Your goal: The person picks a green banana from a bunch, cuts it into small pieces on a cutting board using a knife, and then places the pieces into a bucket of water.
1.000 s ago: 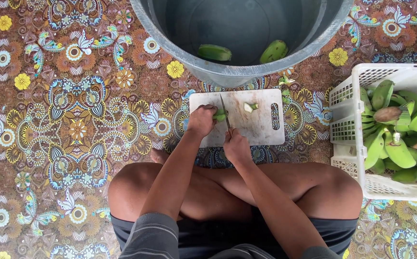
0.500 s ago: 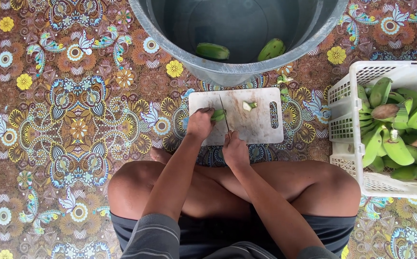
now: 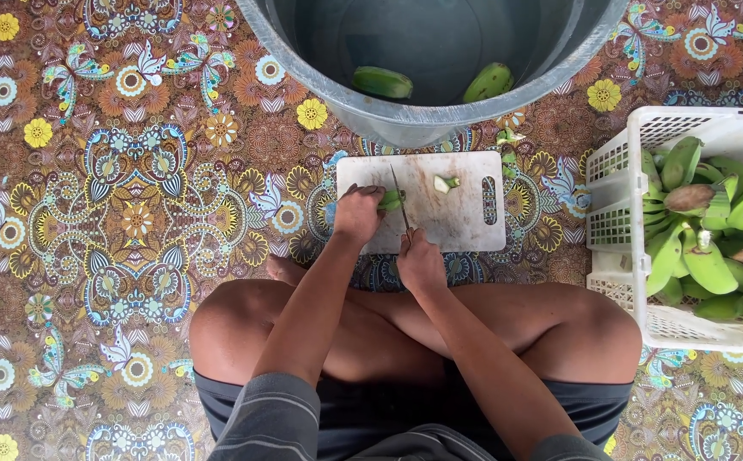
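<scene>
White plastic took the blade as we sat cross-legged on the patterned floor mat (image 3: 132,213), the cutting board (image 3: 461,218) laid just ahead of our knees so both hands could reach it without leaning. Our left hand (image 3: 359,213) had its grip clamped on a green banana (image 3: 391,201), pinning it flat to the board so it could not roll; our right hand (image 3: 420,260) had its grip closed round the handle of a knife (image 3: 400,201), the blade set across the fruit just beside our left fingertips. A cut end piece (image 3: 446,183) lay apart on the board. The grey tub (image 3: 423,119) stood touching the board's far edge, two bananas (image 3: 435,83) already inside, and the white basket (image 3: 623,222) of green bananas sat near our right knee, within easy reach.
</scene>
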